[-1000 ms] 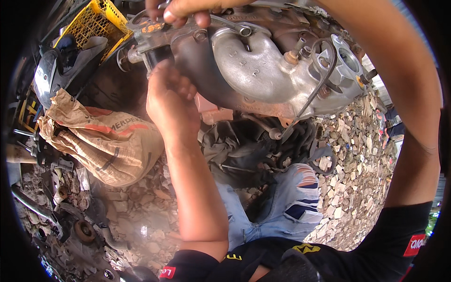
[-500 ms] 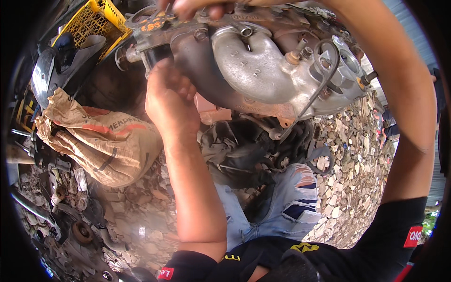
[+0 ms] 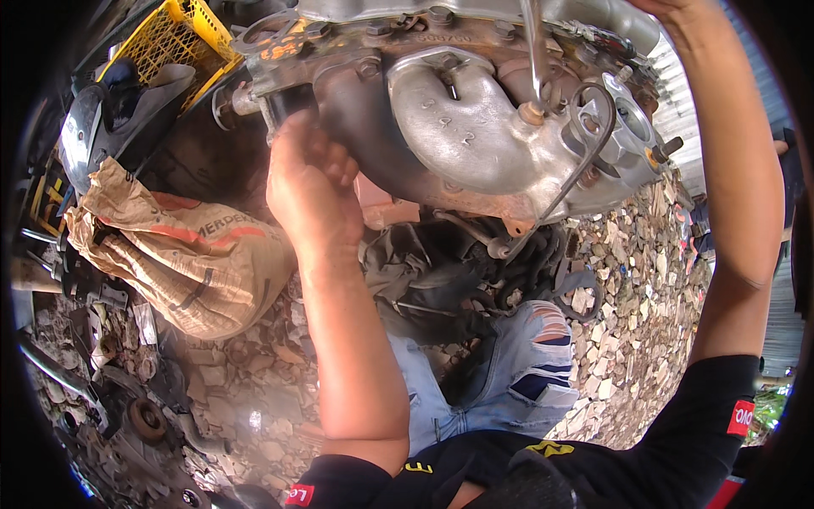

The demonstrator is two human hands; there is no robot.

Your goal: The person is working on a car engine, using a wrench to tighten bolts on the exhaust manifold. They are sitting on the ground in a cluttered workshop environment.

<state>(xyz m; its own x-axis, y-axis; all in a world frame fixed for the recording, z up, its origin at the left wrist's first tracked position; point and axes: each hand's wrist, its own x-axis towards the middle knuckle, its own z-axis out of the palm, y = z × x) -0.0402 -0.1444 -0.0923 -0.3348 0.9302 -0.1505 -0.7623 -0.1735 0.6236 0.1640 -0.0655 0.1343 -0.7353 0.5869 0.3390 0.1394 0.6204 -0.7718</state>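
Note:
My left hand (image 3: 315,182) is closed, fingers curled, against the left end of the engine's manifold, beside a dark cylindrical part (image 3: 291,100). Whatever lies inside its grip is hidden. My right hand (image 3: 670,5) is cut off by the top edge at the right, its fingers out of sight. A shiny metal shaft (image 3: 534,47), its upper end out of view, reaches down to a brass-coloured fitting (image 3: 532,113) on the silver cast manifold (image 3: 449,127). Whether my right hand holds this shaft cannot be seen. Rusty exhaust castings (image 3: 352,119) curve behind and left of the silver piece.
A brown sack (image 3: 199,271) lies left of my left forearm. Beyond it are a grey-black plastic fairing (image 3: 89,136) and a yellow crate (image 3: 174,47). Greasy metal parts (image 3: 148,420) sit lower left. Stony ground (image 3: 632,314) spreads at the right; a dark hose (image 3: 581,297) lies there.
My right hand has moved from the top middle to the top right, mostly out of view. A ring-ended tool has left the bolt at the manifold's top; a shiny shaft now stands at the brass fitting.

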